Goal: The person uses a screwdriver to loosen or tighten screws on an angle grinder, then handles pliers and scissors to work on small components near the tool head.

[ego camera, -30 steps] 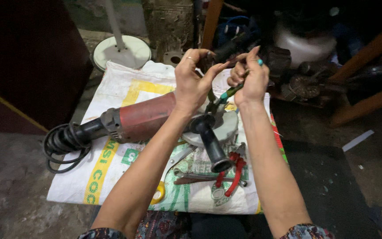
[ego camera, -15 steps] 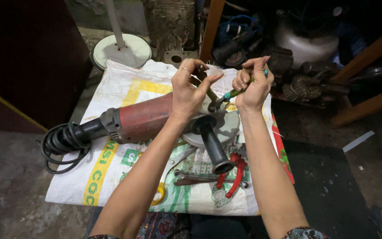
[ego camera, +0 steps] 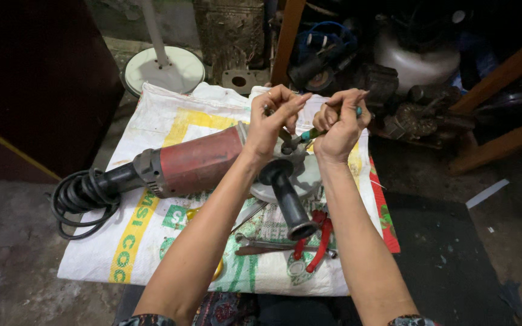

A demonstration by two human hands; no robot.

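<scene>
Both hands are working raised above the grinder's head: the left hand (ego camera: 273,124) is pinching something small at its fingertips, too hidden to name, and the right hand (ego camera: 339,127) is curling tight around a green-handled screwdriver (ego camera: 310,134) whose tip is pointing toward the left fingers.

Beneath them the sack (ego camera: 152,121) is covering the floor as a mat. On it the grinder (ego camera: 200,163) is lying on its side, red body running out to nine o'clock, its black cord (ego camera: 80,196) coiling off the sack's edge. It looks heavy and rigid, best gripped around the red barrel or by the black side handle (ego camera: 288,202), which is sticking out toward six o'clock; the pale guard (ego camera: 309,175) is looking thin-edged and poorer to grasp. The screwdriver is light and stiff, held by its handle.

Red pliers (ego camera: 318,238) are lying at six o'clock of the handle, beside a spanner (ego camera: 261,241).
</scene>
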